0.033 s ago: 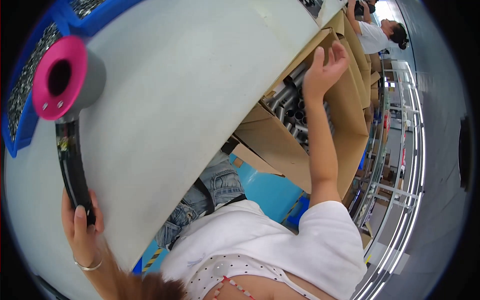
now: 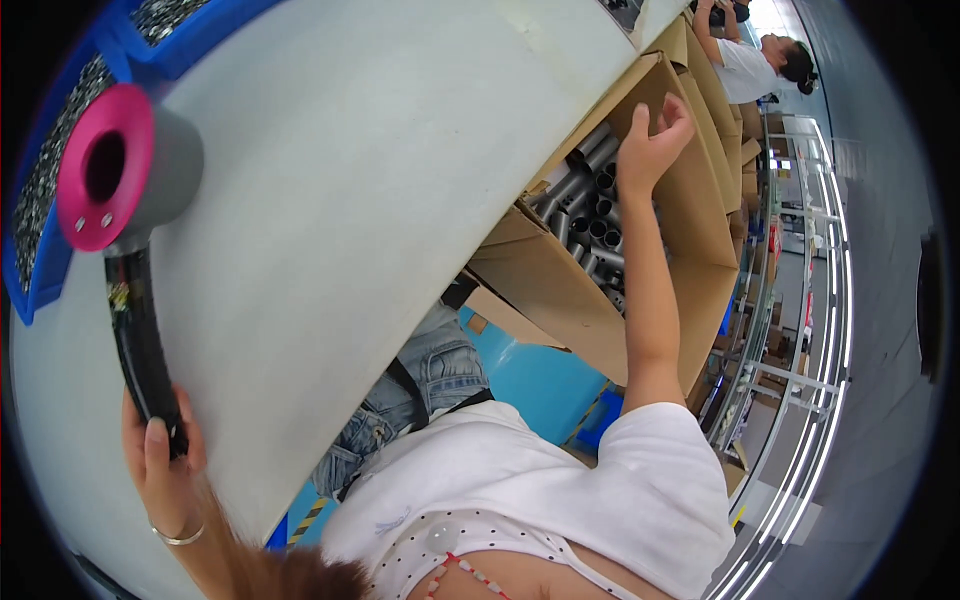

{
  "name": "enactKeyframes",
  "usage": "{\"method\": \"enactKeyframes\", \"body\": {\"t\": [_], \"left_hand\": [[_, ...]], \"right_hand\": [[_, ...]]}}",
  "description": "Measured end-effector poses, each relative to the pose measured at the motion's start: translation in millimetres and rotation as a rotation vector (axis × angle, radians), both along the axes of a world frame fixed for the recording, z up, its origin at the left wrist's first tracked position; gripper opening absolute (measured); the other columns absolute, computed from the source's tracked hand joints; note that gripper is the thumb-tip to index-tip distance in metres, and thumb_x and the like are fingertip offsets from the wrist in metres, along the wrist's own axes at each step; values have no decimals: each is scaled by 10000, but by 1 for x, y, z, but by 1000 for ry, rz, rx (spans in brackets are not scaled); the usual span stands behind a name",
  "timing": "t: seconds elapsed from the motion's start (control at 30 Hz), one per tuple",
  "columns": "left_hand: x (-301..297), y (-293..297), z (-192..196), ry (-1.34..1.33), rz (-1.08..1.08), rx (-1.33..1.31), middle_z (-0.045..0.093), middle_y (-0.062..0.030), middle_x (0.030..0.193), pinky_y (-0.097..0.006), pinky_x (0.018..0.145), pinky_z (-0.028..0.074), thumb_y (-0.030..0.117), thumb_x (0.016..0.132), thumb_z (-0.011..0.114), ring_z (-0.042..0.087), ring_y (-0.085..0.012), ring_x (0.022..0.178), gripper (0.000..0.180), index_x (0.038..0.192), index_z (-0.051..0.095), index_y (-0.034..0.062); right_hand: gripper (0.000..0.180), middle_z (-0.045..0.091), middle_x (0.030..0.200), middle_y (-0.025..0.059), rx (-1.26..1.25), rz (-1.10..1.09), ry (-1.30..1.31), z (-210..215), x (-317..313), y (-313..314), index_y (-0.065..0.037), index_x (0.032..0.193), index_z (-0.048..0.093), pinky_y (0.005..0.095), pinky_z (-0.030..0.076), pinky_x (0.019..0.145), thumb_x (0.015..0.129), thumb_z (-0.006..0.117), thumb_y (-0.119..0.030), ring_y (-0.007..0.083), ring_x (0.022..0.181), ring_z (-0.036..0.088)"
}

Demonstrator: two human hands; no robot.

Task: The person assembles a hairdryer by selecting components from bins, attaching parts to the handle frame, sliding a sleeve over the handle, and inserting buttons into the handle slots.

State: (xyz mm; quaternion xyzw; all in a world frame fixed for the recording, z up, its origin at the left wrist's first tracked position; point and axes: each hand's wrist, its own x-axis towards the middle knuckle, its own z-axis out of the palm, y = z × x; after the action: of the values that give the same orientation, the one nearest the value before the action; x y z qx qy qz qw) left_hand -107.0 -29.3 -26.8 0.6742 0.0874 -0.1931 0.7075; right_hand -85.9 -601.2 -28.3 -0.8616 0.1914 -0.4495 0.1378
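Observation:
My left hand (image 2: 160,462) grips the black handle of a hair dryer (image 2: 120,170) with a grey head and a magenta ring. The dryer lies on the white table (image 2: 380,170) at the left. My right hand (image 2: 650,140) is stretched out over an open cardboard box (image 2: 560,290) beside the table. Its fingers are apart and slightly curled, with nothing in them. Several grey metal tubes (image 2: 590,220) stand packed in the box just under that hand.
A blue bin (image 2: 40,260) of small metal parts sits at the table's left edge behind the dryer. More cardboard boxes line up beyond the first. Another person (image 2: 750,60) works at the far top right. A metal rack (image 2: 800,300) runs along the right.

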Motion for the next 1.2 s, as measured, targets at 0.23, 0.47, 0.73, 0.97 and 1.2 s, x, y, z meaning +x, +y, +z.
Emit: {"method": "enactKeyframes", "body": {"t": [0.23,0.47,0.73,0.97,1.2], "left_hand": [[9,3,12,7,-42,-34,557,-91,871,-177,398,357,356,908,571,441,-72,447,678,1368,341,-87],[41,24,9,-7,-394,102,630,-116,865,-197,463,500,497,780,661,601,-122,511,898,1352,328,-110],[43,-12,10,137,-385,-201,622,-134,799,-276,486,521,262,639,754,616,-204,524,723,1194,386,-20],[8,4,19,121,-319,-477,619,-173,828,-379,604,574,47,601,740,662,-294,646,726,1224,370,0],[36,7,44,-52,-281,-638,623,-146,925,-474,821,553,-28,694,737,673,-308,873,686,1282,385,21]], "right_hand": [[416,567,1177,222,81,-142,1546,-111,-131,-158,-33,1117,568,474,468,932,709,645,-65,413,1118,531],[407,586,1165,192,-48,-135,1394,-112,-144,-151,-8,1058,588,449,479,910,716,733,-174,380,1093,562],[347,675,874,155,64,-105,480,1,-117,-92,39,957,650,324,512,746,799,760,-250,242,814,660],[518,617,1147,178,553,636,-76,98,-43,76,-44,1228,418,281,460,894,796,688,52,205,1034,593],[411,647,969,82,508,948,643,21,56,227,-1,1134,566,299,470,826,756,723,-34,167,889,596]]}}
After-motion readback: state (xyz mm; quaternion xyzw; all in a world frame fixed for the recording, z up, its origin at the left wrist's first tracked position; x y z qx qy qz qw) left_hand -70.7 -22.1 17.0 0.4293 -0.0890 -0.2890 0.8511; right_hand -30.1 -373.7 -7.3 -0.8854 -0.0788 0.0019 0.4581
